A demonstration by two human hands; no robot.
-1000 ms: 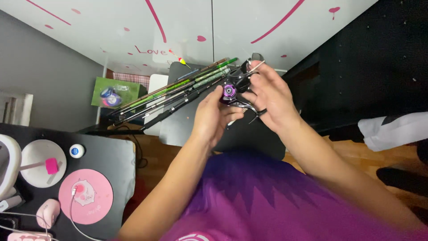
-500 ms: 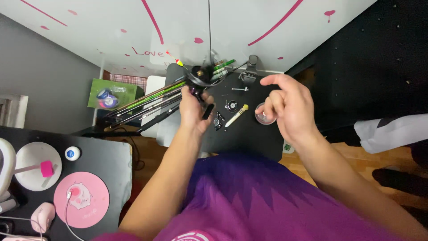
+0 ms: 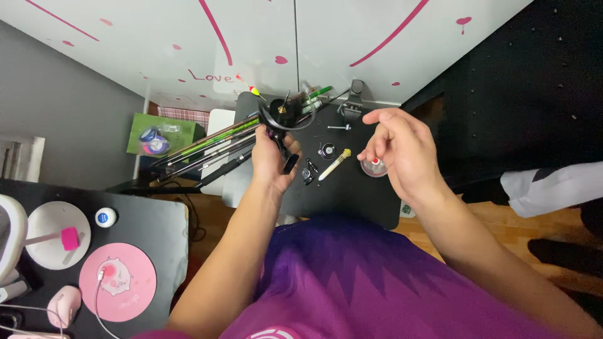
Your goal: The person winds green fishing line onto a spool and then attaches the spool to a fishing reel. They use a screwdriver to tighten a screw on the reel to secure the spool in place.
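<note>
My left hand (image 3: 271, 160) grips a black fishing reel (image 3: 282, 119) and holds it up over the left part of a small black table (image 3: 352, 194). My right hand (image 3: 396, 147) hovers over the table's right side, fingers pinched near a small clear dish (image 3: 375, 167) with a red bit in it; whether it holds anything I cannot tell. Between the hands lie a cream and white tube (image 3: 334, 164), a small purple round part (image 3: 326, 150), a small black part (image 3: 308, 173) and a metal screw (image 3: 337, 127).
A bundle of green and black fishing rods (image 3: 207, 145) juts left off the table. A green box (image 3: 160, 135) sits on the floor. At the left a black desk (image 3: 163, 232) carries a pink round pad (image 3: 117, 281), a white disc and a pink mouse.
Both hands were together on the reel with the purple part. They have separated: the left lifts the reel to the left, the right moved right over the dish, and the purple part lies on the table.
</note>
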